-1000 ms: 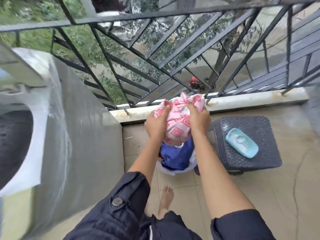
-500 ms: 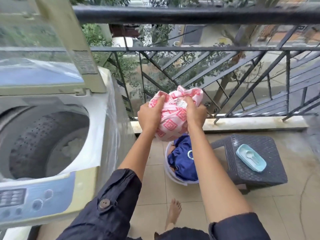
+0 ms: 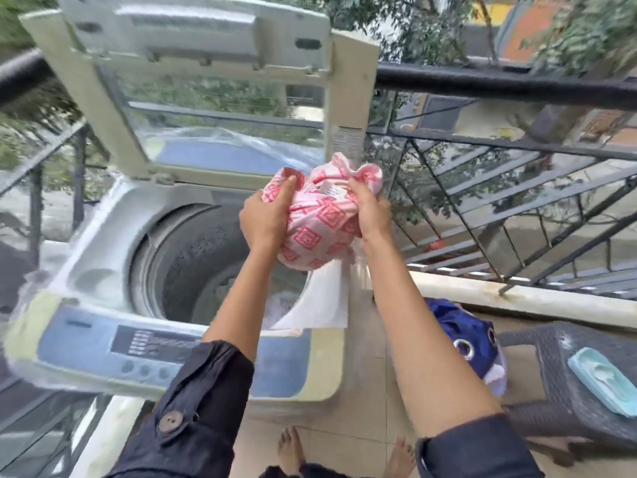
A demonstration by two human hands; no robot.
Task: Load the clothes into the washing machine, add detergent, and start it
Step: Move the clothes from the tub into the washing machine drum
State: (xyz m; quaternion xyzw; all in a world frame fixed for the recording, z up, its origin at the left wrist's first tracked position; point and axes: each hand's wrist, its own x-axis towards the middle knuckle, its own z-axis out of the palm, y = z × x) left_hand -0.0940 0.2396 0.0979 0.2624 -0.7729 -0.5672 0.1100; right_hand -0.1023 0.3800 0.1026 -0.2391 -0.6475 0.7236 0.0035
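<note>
pink bundle moved over drum | left hand, right hand hold it

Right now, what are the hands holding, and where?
A bunched pink-and-white patterned cloth. The left hand has its grip on the left side, the right hand on the right side.

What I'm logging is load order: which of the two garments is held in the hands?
The pink diamond-patterned garment, bunched between the left hand and right hand over the washing machine. The blue garment lies lower, beside the machine, untouched.
</note>
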